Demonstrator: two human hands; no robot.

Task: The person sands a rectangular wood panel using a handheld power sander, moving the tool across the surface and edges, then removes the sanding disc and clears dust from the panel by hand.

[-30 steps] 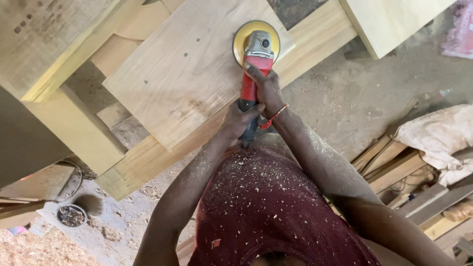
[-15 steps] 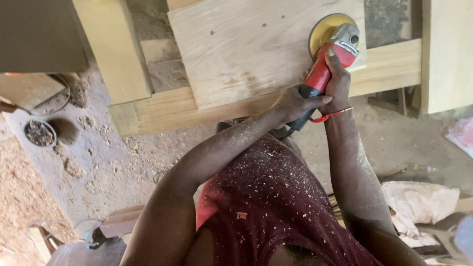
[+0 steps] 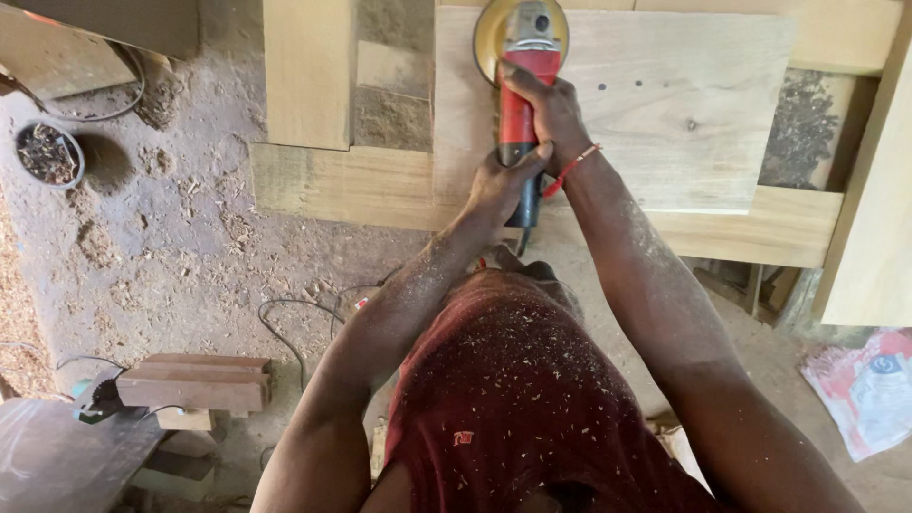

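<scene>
Dusty ground (image 3: 180,228) all over, brown and full of wood crumbs. Long pale beam (image 3: 342,185) lying across, under everything. On top of it, big flat wooden board (image 3: 665,114), light in colour, with small dark dots and a knot. Another pale plank (image 3: 306,71) standing off to one side, just beside the board. Dark red shirt (image 3: 513,399) low in the middle, sprinkled with sawdust.

Red sander (image 3: 518,104) resting on the board's near corner, yellow round pad (image 3: 489,33) flat against the wood, grey metal head at the far end. Black tail end of the tool pointing back toward the shirt.

Right hand (image 3: 546,109) wrapped over the red body, fingers closed tight round it, thumb along the top. Red string band (image 3: 570,169) on that wrist. Left hand (image 3: 499,185) lower down, fingers curled shut round the black tail of the same sander, touching the right hand. Both arms dusty with pale powder.

Brown wood blocks (image 3: 195,380) stacked on the ground, well apart from the hands. Crumpled red and white bag (image 3: 869,389) on the other side. Thin wire (image 3: 290,328) looping across the dirt. Small round tin (image 3: 47,152) full of wood bits, far off near the edge.
</scene>
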